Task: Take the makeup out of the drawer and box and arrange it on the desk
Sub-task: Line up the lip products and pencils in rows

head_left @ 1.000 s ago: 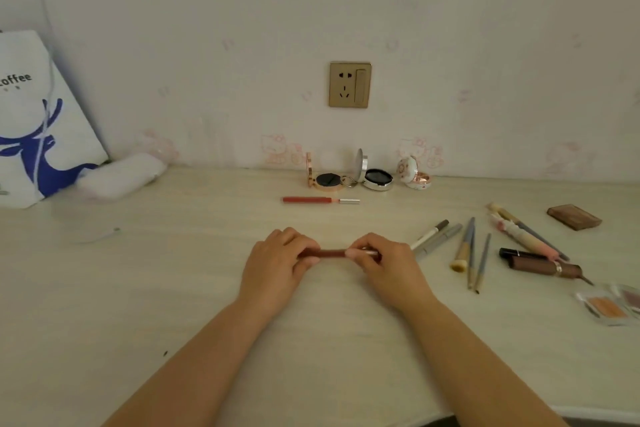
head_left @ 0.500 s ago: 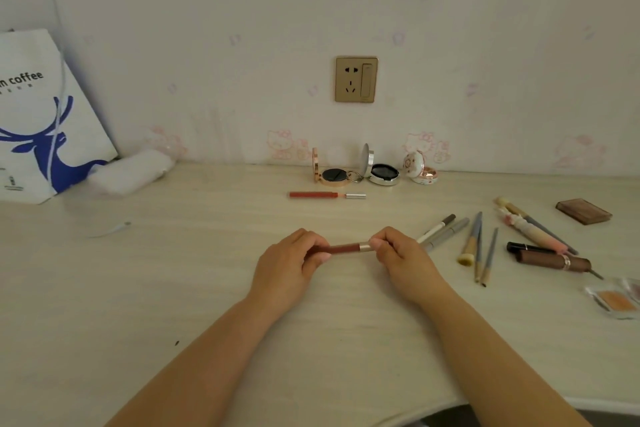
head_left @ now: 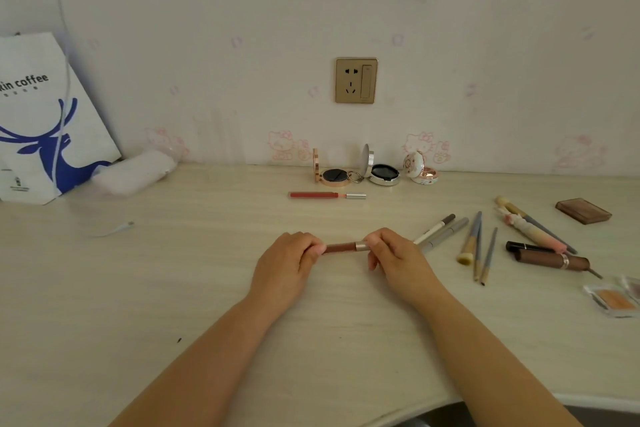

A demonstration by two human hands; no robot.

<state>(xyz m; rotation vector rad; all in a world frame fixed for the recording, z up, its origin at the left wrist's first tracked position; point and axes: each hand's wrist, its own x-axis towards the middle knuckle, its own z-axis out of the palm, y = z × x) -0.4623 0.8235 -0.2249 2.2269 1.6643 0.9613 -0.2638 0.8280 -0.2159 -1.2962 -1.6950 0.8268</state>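
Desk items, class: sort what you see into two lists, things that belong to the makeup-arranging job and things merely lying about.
Job:
lip gloss, held by left hand and right hand
red lip liner
compacts
brushes
brown palette
blush pans

Lying about:
coffee bag
white roll
cable
socket

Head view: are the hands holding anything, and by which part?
Yes. Both hands hold one brown lip gloss tube above the desk: left hand on its brown end, right hand on its metallic cap end.
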